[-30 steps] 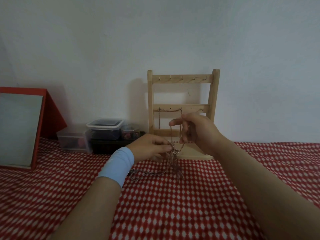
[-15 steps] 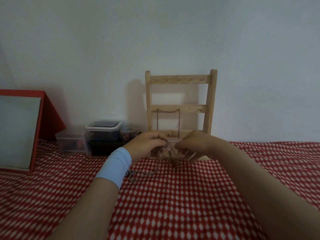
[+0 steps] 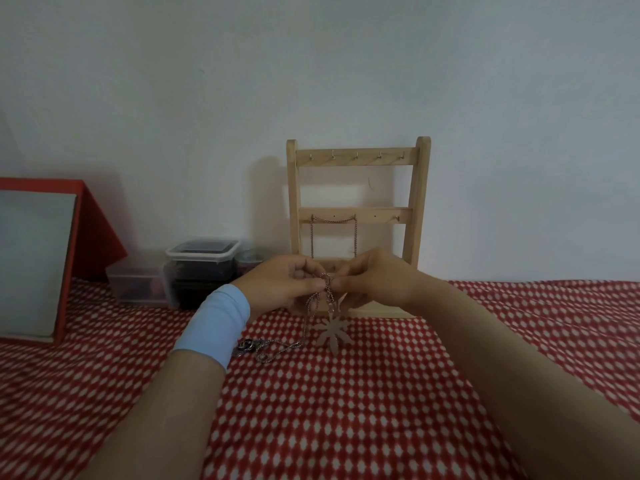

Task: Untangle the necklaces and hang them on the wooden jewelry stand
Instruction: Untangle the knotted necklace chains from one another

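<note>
Left hand [image 3: 277, 289] and right hand [image 3: 379, 285] pinch the tangled necklaces [image 3: 327, 293] between their fingers [image 3: 309, 284] — a leaf pendant [image 3: 332, 329] dangling.

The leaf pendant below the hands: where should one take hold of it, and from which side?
Probably pinch the leaf pendant across its flat middle, coming from the right: its points are thin and spread out, and the chain hangs on its left. The right hand is nearest, though both it and the left hand now pinch the chain.
</note>
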Tool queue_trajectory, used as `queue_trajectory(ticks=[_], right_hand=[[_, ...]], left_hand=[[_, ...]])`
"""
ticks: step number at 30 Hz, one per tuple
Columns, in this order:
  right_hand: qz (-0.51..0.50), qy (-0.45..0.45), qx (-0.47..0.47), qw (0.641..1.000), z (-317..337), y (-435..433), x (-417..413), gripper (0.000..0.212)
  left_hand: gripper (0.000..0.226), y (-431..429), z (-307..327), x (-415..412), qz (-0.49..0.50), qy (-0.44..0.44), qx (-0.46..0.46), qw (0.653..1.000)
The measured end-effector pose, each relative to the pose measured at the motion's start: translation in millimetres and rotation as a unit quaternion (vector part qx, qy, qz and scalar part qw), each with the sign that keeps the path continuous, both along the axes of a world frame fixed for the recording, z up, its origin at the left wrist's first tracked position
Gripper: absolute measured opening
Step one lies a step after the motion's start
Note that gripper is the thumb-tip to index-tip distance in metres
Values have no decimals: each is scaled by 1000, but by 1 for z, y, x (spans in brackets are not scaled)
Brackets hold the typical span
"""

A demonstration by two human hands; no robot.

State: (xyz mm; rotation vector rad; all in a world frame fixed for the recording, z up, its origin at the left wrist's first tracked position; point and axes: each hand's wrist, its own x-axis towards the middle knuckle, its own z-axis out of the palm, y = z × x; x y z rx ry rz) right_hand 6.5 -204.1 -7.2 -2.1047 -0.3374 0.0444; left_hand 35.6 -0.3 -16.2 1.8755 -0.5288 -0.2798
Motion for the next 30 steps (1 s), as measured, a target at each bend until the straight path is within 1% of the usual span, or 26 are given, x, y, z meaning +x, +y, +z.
queue_trajectory(ticks=[2, 4, 6, 7, 9, 10, 13, 15, 17, 19, 22, 23, 25, 27, 28, 29, 30], right_hand=[[-16, -12, 3, 1000, 1, -1, 1, 13], [-33, -15, 38, 999, 2, 1, 2, 15], [-36, -18, 99, 994, 2, 4, 1, 18], [-35, -15, 135, 990, 3, 4, 1, 20], [-25, 8, 192, 981, 4, 2, 0, 24], [-21, 20, 204, 978, 4, 1, 0, 25], [-41, 26, 190, 981, 5, 1, -1, 31], [-53, 22, 202, 978, 7, 2, -2, 35], [-61, 13, 225, 972, 10, 1, -4, 32], [-75, -9, 235, 969, 10, 1, -4, 32], [-84, -19, 264, 961, 10, 3, -4, 38], [-78, -18, 274, 958, 10, 4, -4, 38], [-57, -16, 275, 960, 12, 5, -6, 34], [-45, -16, 263, 964, 14, 4, -7, 35], [-47, -25, 248, 967, 15, 3, -7, 38], [-56, -45, 224, 972, 15, 2, -6, 40], [-71, -75, 187, 977, 15, 1, -6, 39]], left_hand=[[18, 4, 0, 1, -6, -8, 37, 999], [22, 7, 0, 3, -2, -22, 71, 997], [18, 9, 2, 3, -3, -32, 90, 995], [14, 11, 3, 3, -2, -48, 115, 992], [10, 12, 5, 3, 1, -66, 163, 985], [10, 12, 5, 3, 4, -64, 172, 983], [11, 11, 7, 3, 23, -61, 191, 979], [12, 12, 8, 1, 22, -73, 235, 969], [11, 12, 8, -1, 6, -90, 284, 955], [11, 12, 6, -2, 2, -98, 310, 946], [20, 9, 4, -2, -5, -57, 281, 958], [25, 8, 3, -3, -15, -60, 284, 957], [31, 6, 2, -3, -23, -93, 303, 948], [24, 6, 1, -1, -15, -113, 294, 949], [19, 6, 0, -2, -15, -108, 281, 954], [18, 5, -1, -2, -19, -81, 251, 964], [20, 4, -3, -2, -27, -35, 189, 981]])
